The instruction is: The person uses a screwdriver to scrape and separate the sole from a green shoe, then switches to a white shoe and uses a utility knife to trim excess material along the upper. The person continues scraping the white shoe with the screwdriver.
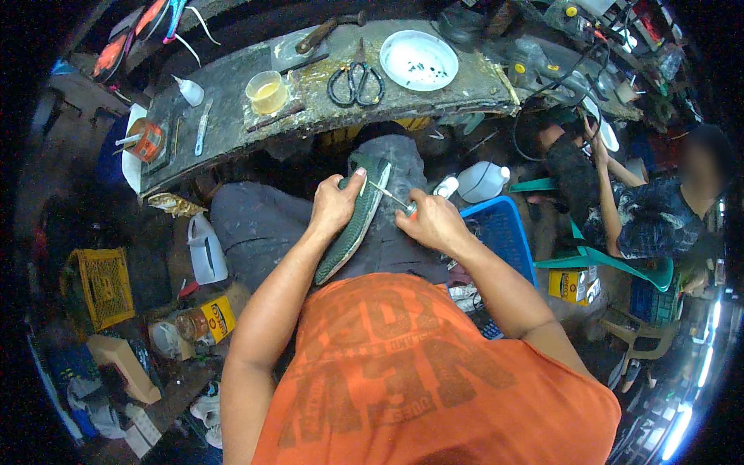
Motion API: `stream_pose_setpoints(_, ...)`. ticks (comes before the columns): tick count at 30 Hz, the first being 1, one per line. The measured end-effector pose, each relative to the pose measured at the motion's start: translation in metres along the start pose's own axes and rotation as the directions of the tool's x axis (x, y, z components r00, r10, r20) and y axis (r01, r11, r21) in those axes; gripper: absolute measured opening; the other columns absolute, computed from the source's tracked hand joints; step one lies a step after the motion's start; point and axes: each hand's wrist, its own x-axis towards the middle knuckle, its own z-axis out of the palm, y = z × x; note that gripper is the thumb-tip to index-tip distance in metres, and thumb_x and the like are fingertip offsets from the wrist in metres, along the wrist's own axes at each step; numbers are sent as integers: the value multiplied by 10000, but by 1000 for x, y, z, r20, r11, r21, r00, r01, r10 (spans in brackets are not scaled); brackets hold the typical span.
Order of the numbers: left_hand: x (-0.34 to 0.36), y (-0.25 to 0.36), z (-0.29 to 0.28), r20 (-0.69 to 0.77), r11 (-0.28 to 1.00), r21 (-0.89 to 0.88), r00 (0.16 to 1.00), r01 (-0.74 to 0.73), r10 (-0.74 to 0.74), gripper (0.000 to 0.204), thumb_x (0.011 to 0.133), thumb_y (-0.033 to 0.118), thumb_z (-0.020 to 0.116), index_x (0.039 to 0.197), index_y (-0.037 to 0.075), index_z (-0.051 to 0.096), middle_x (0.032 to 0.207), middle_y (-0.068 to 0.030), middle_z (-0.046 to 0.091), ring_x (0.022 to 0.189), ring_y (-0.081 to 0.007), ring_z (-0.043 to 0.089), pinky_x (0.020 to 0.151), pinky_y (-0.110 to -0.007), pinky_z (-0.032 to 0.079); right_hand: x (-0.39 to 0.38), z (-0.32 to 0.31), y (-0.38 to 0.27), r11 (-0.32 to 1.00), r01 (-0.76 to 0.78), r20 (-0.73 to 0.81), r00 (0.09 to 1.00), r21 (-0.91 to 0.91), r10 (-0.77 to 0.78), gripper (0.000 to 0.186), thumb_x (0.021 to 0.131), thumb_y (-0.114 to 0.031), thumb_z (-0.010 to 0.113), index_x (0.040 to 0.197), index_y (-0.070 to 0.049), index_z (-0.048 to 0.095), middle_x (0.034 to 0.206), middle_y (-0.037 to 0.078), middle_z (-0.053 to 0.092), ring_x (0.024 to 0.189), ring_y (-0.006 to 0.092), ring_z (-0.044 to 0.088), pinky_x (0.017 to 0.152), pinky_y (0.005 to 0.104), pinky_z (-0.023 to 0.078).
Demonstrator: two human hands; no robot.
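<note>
My left hand (335, 203) grips a dark green knitted shoe (346, 244) with a pale sole edge, lying slanted over my grey-trousered legs, thumb pressed on its upper part. My right hand (430, 217) is closed on a thin metal tool with an orange handle (411, 208), whose slim shaft points up-left to the shoe's sole edge near my left thumb; whether the tip touches is too small to tell. Beyond them, on the worn bench (225, 101), lie black-handled scissors (358, 84), a cup of yellowish liquid (266, 94) and a white dish with small dark bits (418, 58).
A blue basket (508, 240) and white jug (483, 182) sit at my right, near a co-worker (643, 217) holding a white item among cables. At my left are a white container (207, 252), a yellow crate (105, 287) and a cardboard box (124, 368).
</note>
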Motion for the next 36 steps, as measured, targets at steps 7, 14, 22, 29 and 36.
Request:
stream_pose_setpoints(7, 3, -3, 1, 4, 995, -92, 999, 36, -36, 935, 913, 635, 662, 1309, -207, 576, 1270, -400, 633, 1262, -424, 632, 1090, -413, 462, -6, 2, 2, 994, 84, -13, 996, -72, -85, 410, 864, -350, 711, 1006, 33, 679, 788, 294, 712, 777, 463, 724, 739, 548, 590)
stream_pose_setpoints(14, -1, -2, 1, -26, 996, -83, 1000, 15, -17, 946, 912, 649, 657, 1308, -207, 576, 1279, -409, 623, 1265, -428, 629, 1093, -420, 460, -12, -2, 3, 984, 164, 35, 986, -69, -162, 412, 861, -370, 705, 1015, 11, 676, 800, 260, 724, 792, 447, 727, 762, 538, 591)
stream_pose_setpoints(22, -8, 3, 8, -90, 998, 13, 994, -59, 60, 946, 927, 674, 632, 1299, -194, 589, 1267, -382, 646, 1222, -429, 652, 1078, -428, 470, 0, -6, 14, 999, 15, 23, 1000, -52, -14, 462, 844, -400, 718, 1077, -2, 699, 829, 285, 719, 836, 473, 715, 802, 528, 571)
stream_pose_setpoints(29, -6, 1, 9, -87, 997, 40, 994, -62, 65, 904, 938, 663, 614, 1301, -165, 607, 1263, -376, 647, 1240, -444, 637, 1078, -444, 472, -10, 1, 4, 990, 135, 46, 990, -33, -133, 404, 849, -368, 712, 1001, 5, 683, 810, 273, 720, 798, 458, 722, 764, 540, 583)
stream_pose_setpoints(36, -2, 8, -5, -60, 999, -16, 997, -43, 42, 772, 949, 595, 646, 1171, -143, 678, 1084, -333, 715, 1052, -387, 717, 939, -432, 527, -18, -4, 6, 966, 258, 42, 965, -7, -257, 393, 853, -385, 708, 972, -11, 684, 813, 273, 718, 820, 443, 727, 776, 537, 585)
